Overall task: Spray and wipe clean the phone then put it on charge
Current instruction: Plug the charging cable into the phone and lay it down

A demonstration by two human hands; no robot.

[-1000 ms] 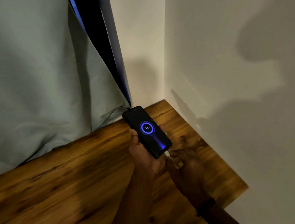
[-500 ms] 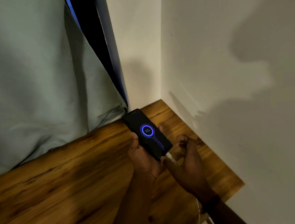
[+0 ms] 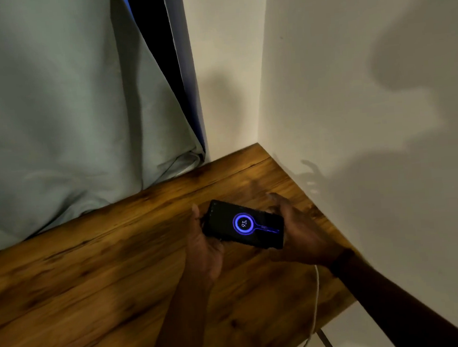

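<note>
Entry, head view, left to right. Pale curtain [image 3: 51, 119] hangs down onto the back edge of the wooden bench [image 3: 93, 282].

Left hand [image 3: 204, 247]: fingers curled under the phone's left end, thumb over its far edge; a carrying grip, judged to steady the phone while it is lowered.

Phone [image 3: 243, 224]: screen up, long axis across the view, low over the bench near the corner; whether it touches the wood, cannot tell. Screen shows a blue ring reading 93 with a bar running to the right end; judged charging, so only the set-down is left.

Right hand [image 3: 296, 231]: at the phone's right end, fingers loosely extended and spread, not pinching; probably guarding the plug end.

White cable [image 3: 317, 290] runs from under the right wrist off the bench's near edge; the plug itself is hidden. Plain wall [image 3: 355, 107] on the right carries the hands' shadow.

Against half a second earlier: the phone has turned from pointing toward the corner to lying crosswise, and sits lower; the right hand has moved from below the plug end, fingers curled, to beside it, fingers out; the reading is unchanged.
</note>
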